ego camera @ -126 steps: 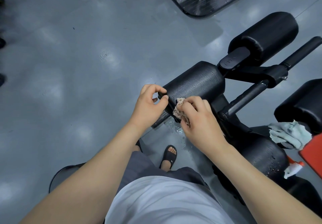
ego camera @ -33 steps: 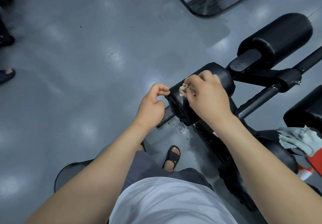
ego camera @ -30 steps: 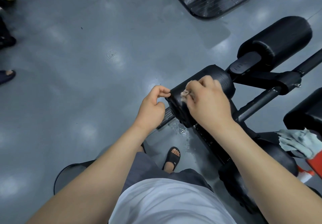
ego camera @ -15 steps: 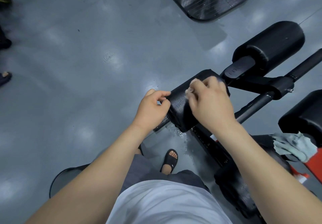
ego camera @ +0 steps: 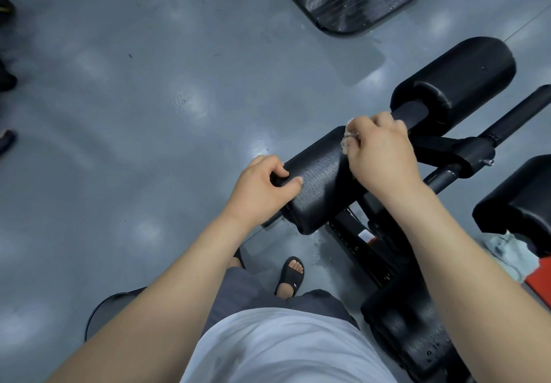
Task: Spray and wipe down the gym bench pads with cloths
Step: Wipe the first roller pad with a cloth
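My left hand [ego camera: 262, 189], at the centre of the frame, has its fingers curled round the near end of the roller pad [ego camera: 322, 186], with the thumb pinching the edge. I judge its job is to stop the roller from spinning, so the grip should be firm. Just right of it, the pad's textured top lies bare between my hands. At the pad's upper end my right hand [ego camera: 384, 156] is closed on a small bunched cloth [ego camera: 347, 141] and presses it onto the vinyl; only a pale scrap shows past my knuckles. To wipe well I would drag overlapping strokes along the pad, then turn the roller with the left to reach its underside. At the upper right sits the second roller pad [ego camera: 465, 78]; I cannot tell whether it has been wiped. A spare cloth [ego camera: 507, 251] lies at the lower right edge.
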Tool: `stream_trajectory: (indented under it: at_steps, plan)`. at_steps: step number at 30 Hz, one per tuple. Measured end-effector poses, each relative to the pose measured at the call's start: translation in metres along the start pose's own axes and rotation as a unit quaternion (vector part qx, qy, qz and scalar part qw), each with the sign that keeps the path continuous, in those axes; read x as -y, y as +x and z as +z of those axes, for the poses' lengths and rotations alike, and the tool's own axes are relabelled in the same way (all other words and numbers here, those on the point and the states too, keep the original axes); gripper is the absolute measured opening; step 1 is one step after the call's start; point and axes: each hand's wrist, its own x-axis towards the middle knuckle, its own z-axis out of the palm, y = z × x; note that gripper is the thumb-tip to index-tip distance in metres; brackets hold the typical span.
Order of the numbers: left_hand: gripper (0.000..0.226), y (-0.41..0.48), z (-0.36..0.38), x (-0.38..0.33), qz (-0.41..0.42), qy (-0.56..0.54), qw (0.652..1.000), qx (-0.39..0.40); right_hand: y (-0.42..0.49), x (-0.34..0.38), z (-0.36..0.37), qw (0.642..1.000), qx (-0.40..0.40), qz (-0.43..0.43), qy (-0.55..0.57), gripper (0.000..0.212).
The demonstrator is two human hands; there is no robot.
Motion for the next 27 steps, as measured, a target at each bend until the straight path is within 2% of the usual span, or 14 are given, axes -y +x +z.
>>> stream_trajectory:
  at_steps: [6,8,10,14,16,18,20,23,25,27]
  plan:
    - [0.031,0.008,-0.004,-0.008,-0.016,0.029,0.999,0.021,-0.054,0.032,0.01,0.991,0.051,-0.123,0.013,0.023]
    - [0.032,0.012,-0.007,-0.012,-0.023,0.042,0.998,0.039,-0.05,0.027,0.008,0.988,0.059,-0.14,0.019,0.02]
    - [0.033,0.012,-0.009,-0.014,-0.032,0.048,0.997,0.048,-0.033,0.013,0.005,0.992,0.048,-0.12,0.017,0.017]
    - [0.033,0.011,-0.009,-0.015,-0.034,0.046,0.997,0.05,0.0,-0.012,-0.003,1.0,0.025,-0.012,0.008,0.025]
    - [0.033,0.011,-0.008,-0.014,-0.038,0.047,0.997,0.049,0.003,-0.015,-0.006,0.997,0.041,0.021,0.058,0.029]
    - [0.034,0.01,-0.008,-0.015,-0.04,0.047,0.997,0.049,-0.001,-0.012,-0.012,0.993,0.046,0.012,0.111,0.028]
    - [0.034,0.01,-0.008,-0.015,-0.041,0.047,0.997,0.049,-0.005,-0.007,-0.021,0.986,0.041,0.005,0.163,0.021]
    - [0.034,0.01,-0.008,-0.015,-0.039,0.046,0.997,0.047,-0.009,-0.001,-0.03,0.964,0.072,0.038,0.253,0.01]
    - [0.034,0.01,-0.009,-0.014,-0.037,0.047,0.997,0.048,-0.007,-0.008,-0.026,0.982,0.06,0.027,0.176,0.017]
    - [0.034,0.01,-0.009,-0.014,-0.034,0.046,0.997,0.049,-0.006,-0.017,-0.024,0.991,0.072,0.052,0.105,0.03]
